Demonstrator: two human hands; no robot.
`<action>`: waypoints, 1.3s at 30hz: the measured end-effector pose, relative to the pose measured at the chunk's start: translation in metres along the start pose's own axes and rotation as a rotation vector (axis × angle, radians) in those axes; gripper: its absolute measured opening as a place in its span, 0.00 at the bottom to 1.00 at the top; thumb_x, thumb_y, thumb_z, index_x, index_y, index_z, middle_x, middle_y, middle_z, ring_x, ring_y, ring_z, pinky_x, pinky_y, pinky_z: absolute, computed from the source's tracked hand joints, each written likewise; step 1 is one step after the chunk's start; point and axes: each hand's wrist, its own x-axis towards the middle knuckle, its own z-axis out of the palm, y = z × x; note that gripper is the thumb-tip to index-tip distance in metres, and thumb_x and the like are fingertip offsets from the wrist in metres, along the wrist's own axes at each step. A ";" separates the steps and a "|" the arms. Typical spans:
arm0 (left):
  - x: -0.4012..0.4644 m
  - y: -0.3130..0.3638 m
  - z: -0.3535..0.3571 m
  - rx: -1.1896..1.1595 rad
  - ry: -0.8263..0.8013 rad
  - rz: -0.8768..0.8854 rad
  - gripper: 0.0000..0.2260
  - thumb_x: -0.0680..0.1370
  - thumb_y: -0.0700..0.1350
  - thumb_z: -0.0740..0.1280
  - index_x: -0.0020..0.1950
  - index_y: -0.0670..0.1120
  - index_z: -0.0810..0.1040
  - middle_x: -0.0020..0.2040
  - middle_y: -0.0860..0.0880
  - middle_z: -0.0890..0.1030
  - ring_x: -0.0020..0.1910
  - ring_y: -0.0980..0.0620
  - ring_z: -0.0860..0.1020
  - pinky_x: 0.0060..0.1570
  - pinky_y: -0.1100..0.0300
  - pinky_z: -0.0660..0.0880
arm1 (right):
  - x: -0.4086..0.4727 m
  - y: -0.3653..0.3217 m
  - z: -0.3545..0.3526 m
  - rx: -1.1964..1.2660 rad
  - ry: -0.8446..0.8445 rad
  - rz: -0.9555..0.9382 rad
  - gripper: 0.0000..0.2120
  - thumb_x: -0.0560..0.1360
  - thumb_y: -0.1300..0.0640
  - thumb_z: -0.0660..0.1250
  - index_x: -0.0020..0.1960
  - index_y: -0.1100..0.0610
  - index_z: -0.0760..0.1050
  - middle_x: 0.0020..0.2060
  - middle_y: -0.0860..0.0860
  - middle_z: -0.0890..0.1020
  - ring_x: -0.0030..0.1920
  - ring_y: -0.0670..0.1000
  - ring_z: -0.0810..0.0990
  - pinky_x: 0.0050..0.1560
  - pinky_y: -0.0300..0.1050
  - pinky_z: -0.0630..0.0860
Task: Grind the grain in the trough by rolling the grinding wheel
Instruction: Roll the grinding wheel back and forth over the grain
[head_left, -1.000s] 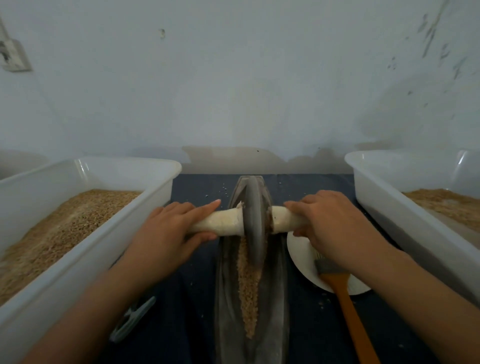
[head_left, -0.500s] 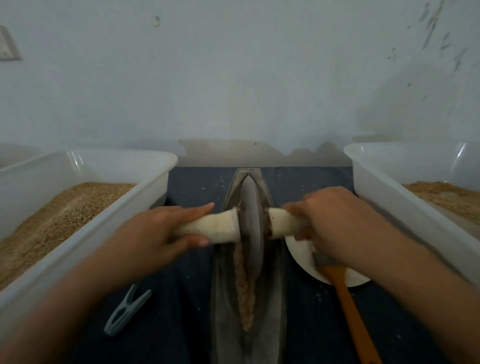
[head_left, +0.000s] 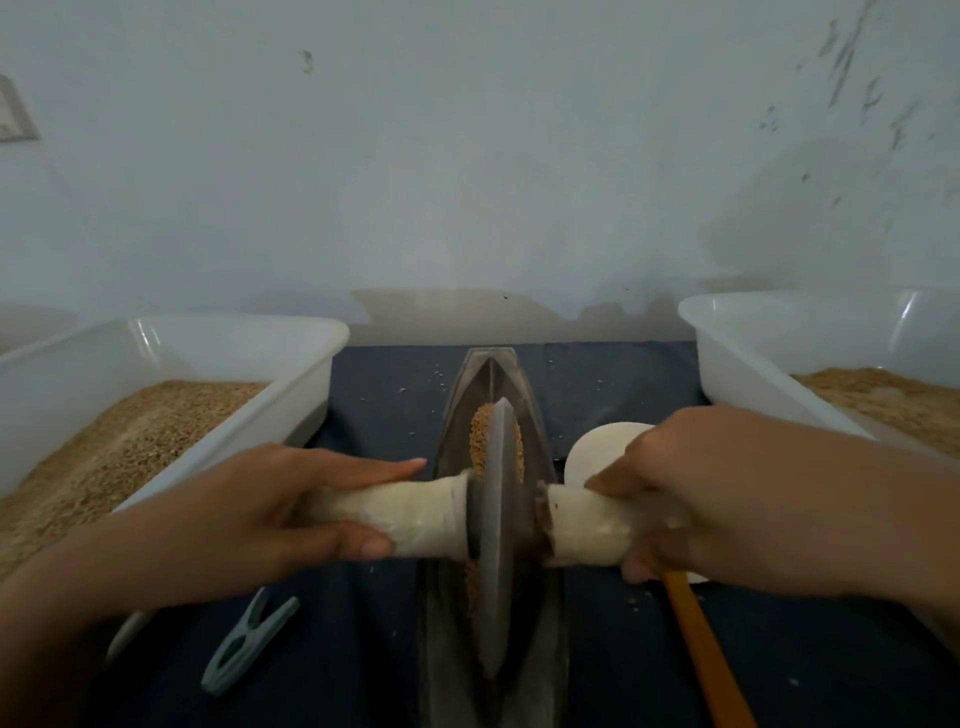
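A dark metal boat-shaped trough lies lengthwise in the middle of a dark cloth. The grey grinding wheel stands upright in it on a pale cream axle handle. Brown grain is heaped in the trough just beyond the wheel. My left hand grips the left end of the handle, thumb underneath and fingers stretched along the top. My right hand is curled round the right end.
A white tub of grain stands on the left and another white tub on the right. A white disc and an orange-handled brush lie right of the trough. A grey-green clothes peg lies at the near left.
The wheel has rolled toward me along the trough with both hands still on the handle. Grain that lay on the near side now shows beyond the wheel.
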 end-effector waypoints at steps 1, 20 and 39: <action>0.001 0.001 0.001 0.019 0.015 -0.001 0.27 0.66 0.72 0.60 0.64 0.78 0.58 0.55 0.70 0.77 0.53 0.67 0.76 0.52 0.69 0.71 | -0.001 0.000 0.001 0.011 0.005 0.008 0.22 0.72 0.40 0.66 0.64 0.41 0.70 0.44 0.43 0.78 0.45 0.43 0.74 0.40 0.33 0.68; 0.001 -0.004 0.005 -0.034 0.025 -0.024 0.27 0.66 0.71 0.61 0.63 0.78 0.60 0.54 0.67 0.79 0.52 0.66 0.77 0.52 0.67 0.72 | 0.010 -0.005 0.010 -0.096 0.049 0.015 0.19 0.73 0.42 0.65 0.62 0.45 0.73 0.48 0.45 0.78 0.47 0.46 0.76 0.43 0.38 0.71; 0.011 -0.009 0.013 0.064 0.117 -0.047 0.23 0.69 0.71 0.59 0.64 0.76 0.62 0.52 0.65 0.79 0.50 0.66 0.76 0.50 0.65 0.72 | 0.033 0.006 0.019 -0.194 0.048 0.034 0.14 0.75 0.47 0.64 0.61 0.45 0.72 0.49 0.47 0.76 0.50 0.48 0.74 0.38 0.37 0.64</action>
